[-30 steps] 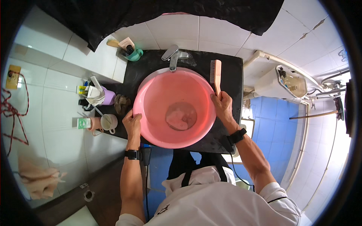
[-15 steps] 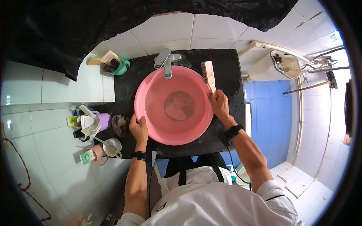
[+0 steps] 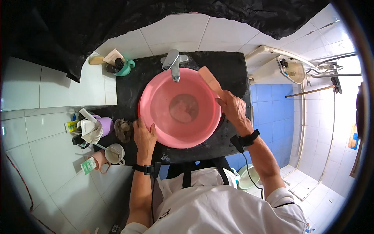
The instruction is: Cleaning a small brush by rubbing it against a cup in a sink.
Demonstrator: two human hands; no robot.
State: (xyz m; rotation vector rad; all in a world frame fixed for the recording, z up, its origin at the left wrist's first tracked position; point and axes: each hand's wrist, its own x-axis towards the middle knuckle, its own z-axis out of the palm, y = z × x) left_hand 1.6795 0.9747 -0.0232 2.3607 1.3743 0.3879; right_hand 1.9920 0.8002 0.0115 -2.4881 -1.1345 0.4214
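A round pink basin (image 3: 165, 134) stands under the chrome faucet (image 3: 176, 72), and what looks like shallow water in it lets a darker round patch show at the bottom. My left hand (image 3: 145, 136) holds the basin's left rim, thumb on top and fingers around the outside. In my right hand (image 3: 235, 109), closed around its handle, is a pale wooden scrub brush (image 3: 210, 80). Its back faces up over the basin's far right rim, so the bristles are hidden from view.
The basin rests on a black countertop (image 3: 235, 70). At the left sit a purple cup (image 3: 106, 126), a white mug (image 3: 115, 154), a crumpled dark bag (image 3: 124, 130) and a pink cup (image 3: 100, 158). A teal mug (image 3: 126, 68) is farther back. Right of the counter is a toilet tank (image 3: 269, 72).
My right hand has turned the brush bristles-down and tilted it left over the basin's rim. My left hand still grips the rim, its thumb now lying farther over it.
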